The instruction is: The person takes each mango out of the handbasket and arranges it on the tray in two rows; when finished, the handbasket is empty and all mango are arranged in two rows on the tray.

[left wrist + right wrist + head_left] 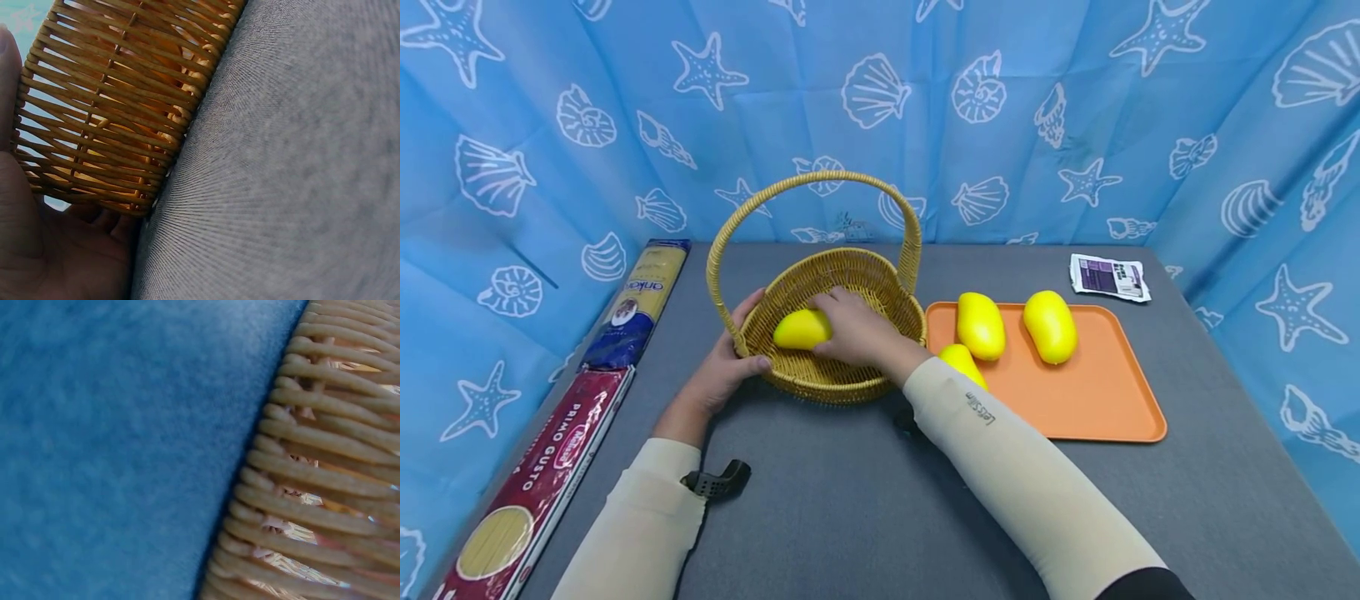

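A wicker basket (831, 387) with a tall arched handle stands on the table. My left hand (727, 371) grips its left side, the thumb at the near rim and the other fingers along the outer wall. In the left wrist view that hand (56, 250) lies against the woven wall (125, 106). Inside the basket is a yellow mango (801, 330). My right hand (857, 329) reaches in over the right rim and holds the mango's right end; its fingertips are partly hidden. Only the basket's outer wall (312, 487) and the table show in the right wrist view.
Right of the basket, an orange tray (1093, 400) bears three more mangoes, one (961, 363) partly behind my right forearm. A small white-and-purple packet (1109, 277) lies beyond it. Two pasta packs, blue-gold (636, 304) and red (550, 467), line the left edge. A patterned blue curtain (880, 142) surrounds the table.
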